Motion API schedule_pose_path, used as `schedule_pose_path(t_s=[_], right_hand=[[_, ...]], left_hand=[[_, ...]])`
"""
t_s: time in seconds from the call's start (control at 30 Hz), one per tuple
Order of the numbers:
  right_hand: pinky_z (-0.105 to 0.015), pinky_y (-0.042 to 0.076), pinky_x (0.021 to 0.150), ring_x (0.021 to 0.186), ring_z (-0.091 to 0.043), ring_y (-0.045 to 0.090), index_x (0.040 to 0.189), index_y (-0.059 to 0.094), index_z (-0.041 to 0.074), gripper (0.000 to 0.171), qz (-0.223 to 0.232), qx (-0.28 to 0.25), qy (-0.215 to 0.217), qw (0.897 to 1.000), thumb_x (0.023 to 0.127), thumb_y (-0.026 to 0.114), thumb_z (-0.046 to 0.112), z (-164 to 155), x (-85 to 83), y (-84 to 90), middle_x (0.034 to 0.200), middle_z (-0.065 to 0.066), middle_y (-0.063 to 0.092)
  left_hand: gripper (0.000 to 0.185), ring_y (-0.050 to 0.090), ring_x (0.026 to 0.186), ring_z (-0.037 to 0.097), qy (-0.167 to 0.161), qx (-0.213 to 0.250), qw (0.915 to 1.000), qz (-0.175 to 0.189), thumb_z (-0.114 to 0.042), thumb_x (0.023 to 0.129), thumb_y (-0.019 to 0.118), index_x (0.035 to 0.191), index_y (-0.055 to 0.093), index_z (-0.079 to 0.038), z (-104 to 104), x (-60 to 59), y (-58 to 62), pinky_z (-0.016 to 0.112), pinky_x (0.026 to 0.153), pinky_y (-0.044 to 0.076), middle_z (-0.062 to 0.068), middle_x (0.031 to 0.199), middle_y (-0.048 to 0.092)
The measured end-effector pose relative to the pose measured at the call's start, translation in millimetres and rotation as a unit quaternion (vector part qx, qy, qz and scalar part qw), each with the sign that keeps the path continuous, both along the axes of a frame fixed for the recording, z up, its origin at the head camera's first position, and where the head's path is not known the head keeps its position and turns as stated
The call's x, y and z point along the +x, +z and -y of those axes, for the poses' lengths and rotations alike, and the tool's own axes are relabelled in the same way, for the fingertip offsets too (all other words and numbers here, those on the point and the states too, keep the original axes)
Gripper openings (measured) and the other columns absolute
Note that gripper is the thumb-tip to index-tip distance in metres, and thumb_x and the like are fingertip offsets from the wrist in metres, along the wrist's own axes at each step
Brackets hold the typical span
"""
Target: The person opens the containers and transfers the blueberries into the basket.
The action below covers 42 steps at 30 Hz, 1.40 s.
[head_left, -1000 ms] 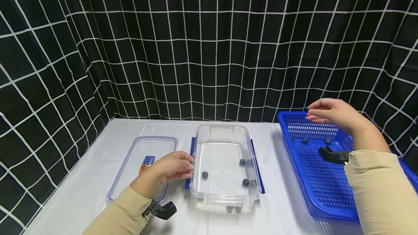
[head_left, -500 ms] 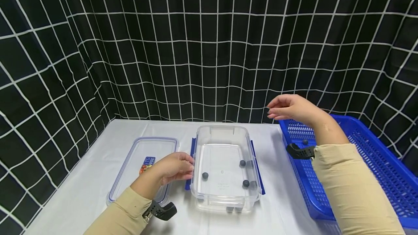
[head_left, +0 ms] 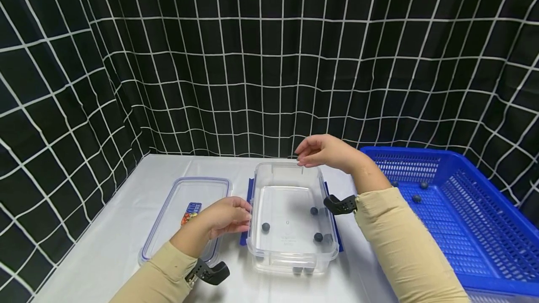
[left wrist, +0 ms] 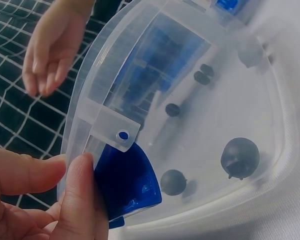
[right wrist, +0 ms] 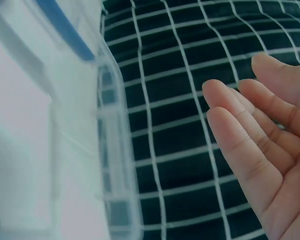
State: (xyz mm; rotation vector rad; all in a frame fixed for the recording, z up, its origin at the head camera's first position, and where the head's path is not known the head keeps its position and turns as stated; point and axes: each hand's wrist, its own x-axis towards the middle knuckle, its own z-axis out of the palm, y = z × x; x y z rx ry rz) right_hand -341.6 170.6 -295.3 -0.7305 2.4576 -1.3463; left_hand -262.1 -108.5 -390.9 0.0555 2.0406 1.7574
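The right hand (head_left: 326,152) hovers over the clear container's (head_left: 290,247) far rim, fingers loosely extended and seemingly empty, while the left hand (head_left: 227,216) pinches its left edge — a nudge could tip it on the counter (head_left: 118,242) and scatter the blueberries (head_left: 265,227).

The scene is being lit evenly and brightly from above, with only soft shadows being cast. Grid lines are being bowed at the head view's edges. The right-wrist view is being rendered blurred.
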Motion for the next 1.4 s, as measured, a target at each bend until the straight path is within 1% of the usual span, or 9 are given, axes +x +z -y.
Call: schedule_pose_path(t_s=[0.23,0.43,0.57,0.67,0.83,1.03,1.23,1.4], right_hand=[[-0.033,0.056,0.079,0.085,-0.020,0.063,0.105,0.059,-0.001,0.024,0.026,-0.010,0.039,0.999,0.082,0.065,0.002,35.7,-1.4,-19.2,0.095,-0.018,0.063],[-0.033,0.057,0.078,0.081,-0.019,0.063,0.104,0.059,-0.002,0.025,0.058,-0.017,0.048,0.997,0.080,0.065,0.000,60.2,-1.4,-34.8,0.089,-0.013,0.063],[-0.033,0.057,0.077,0.082,-0.020,0.064,0.105,0.059,-0.003,0.025,0.075,-0.006,0.050,0.996,0.081,0.065,0.000,69.7,-0.4,-43.9,0.087,-0.012,0.062],[-0.032,0.057,0.076,0.082,-0.022,0.065,0.104,0.058,-0.003,0.024,0.089,0.014,0.050,0.995,0.081,0.065,0.001,75.0,-1.3,-53.3,0.086,-0.011,0.061],[-0.031,0.058,0.073,0.079,-0.024,0.064,0.099,0.060,0.000,0.020,0.096,0.053,0.053,0.993,0.080,0.065,0.000,81.7,-2.5,-67.6,0.082,-0.010,0.061],[-0.029,0.058,0.070,0.072,-0.017,0.061,0.094,0.061,0.000,0.021,0.106,0.121,0.063,0.985,0.074,0.062,-0.006,87.9,-2.0,-82.0,0.079,-0.008,0.061],[-0.028,0.057,0.068,0.069,-0.016,0.058,0.093,0.061,-0.001,0.020,0.107,0.172,0.069,0.977,0.074,0.062,-0.008,90.8,0.9,-88.0,0.078,-0.009,0.060],[-0.027,0.057,0.066,0.068,-0.014,0.057,0.091,0.061,0.000,0.018,0.112,0.212,0.080,0.967,0.074,0.063,-0.007,91.5,5.1,-90.2,0.077,-0.006,0.059]], left_hand=[[0.020,0.059,0.069,0.015,0.001,0.006,1.0000,0.003,0.002,0.084,0.055,0.103,0.052,0.004,-0.1,-1.7,-3.3,0.026,0.069,0.058,0.009,0.081,0.055],[0.019,0.060,0.069,0.015,0.001,0.010,0.9999,0.004,0.002,0.084,0.055,0.103,0.052,0.004,0.1,-3.1,-3.3,0.027,0.069,0.058,0.009,0.082,0.056],[0.019,0.061,0.071,0.016,-0.003,0.013,0.9999,0.001,0.002,0.085,0.054,0.103,0.052,0.004,-0.3,-2.9,-2.7,0.028,0.070,0.058,0.010,0.084,0.056],[0.019,0.061,0.071,0.016,-0.007,0.013,0.9999,0.000,0.002,0.085,0.054,0.104,0.052,0.004,-0.2,-2.3,-1.8,0.028,0.070,0.058,0.010,0.084,0.056],[0.019,0.061,0.070,0.016,-0.007,0.015,0.9999,0.002,0.002,0.086,0.054,0.104,0.051,0.004,0.9,-2.2,-1.0,0.028,0.070,0.058,0.010,0.085,0.056],[0.019,0.061,0.070,0.016,-0.003,0.014,0.9999,0.007,0.002,0.085,0.054,0.104,0.051,0.004,1.8,-3.4,-1.0,0.027,0.070,0.058,0.011,0.086,0.056],[0.020,0.061,0.071,0.016,-0.004,0.017,0.9998,0.006,0.003,0.085,0.053,0.105,0.051,0.005,1.8,-3.2,-0.5,0.027,0.070,0.058,0.010,0.085,0.055],[0.019,0.061,0.070,0.015,-0.007,0.016,0.9998,0.005,0.003,0.085,0.053,0.104,0.051,0.005,1.8,-2.2,0.1,0.026,0.070,0.058,0.010,0.085,0.056]])
